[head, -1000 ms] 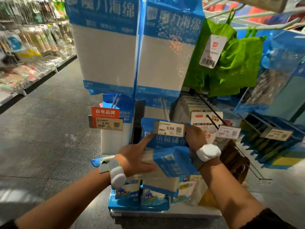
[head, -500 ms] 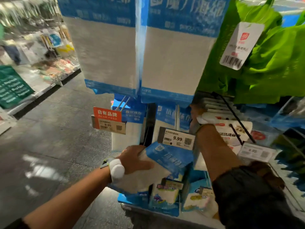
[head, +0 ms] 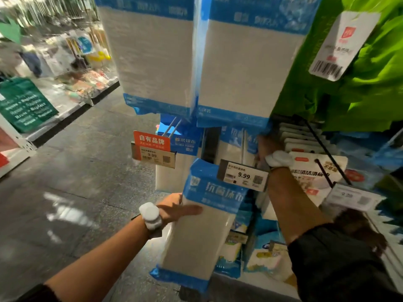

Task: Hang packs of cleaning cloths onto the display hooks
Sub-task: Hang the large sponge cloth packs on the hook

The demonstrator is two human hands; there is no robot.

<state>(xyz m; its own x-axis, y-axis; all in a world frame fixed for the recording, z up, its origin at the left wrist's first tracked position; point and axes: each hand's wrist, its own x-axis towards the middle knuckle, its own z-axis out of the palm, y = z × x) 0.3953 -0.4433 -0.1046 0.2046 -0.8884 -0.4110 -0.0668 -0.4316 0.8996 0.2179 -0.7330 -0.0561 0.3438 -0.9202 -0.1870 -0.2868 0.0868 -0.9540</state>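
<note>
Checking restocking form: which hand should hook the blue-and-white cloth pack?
Left. The left hand grips the blue-and-white cloth pack by the white price tag; the right hand is up among hung packs, fingers hidden.

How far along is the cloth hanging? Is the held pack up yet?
Done: some blue-topped packs hang behind the 9.99 price tag. In hand: the left hand grips another pack just below that tag, not hung yet. The right hand reaches up beside the hung packs; its fingers are hidden. Left: getting the held pack up there.
</note>
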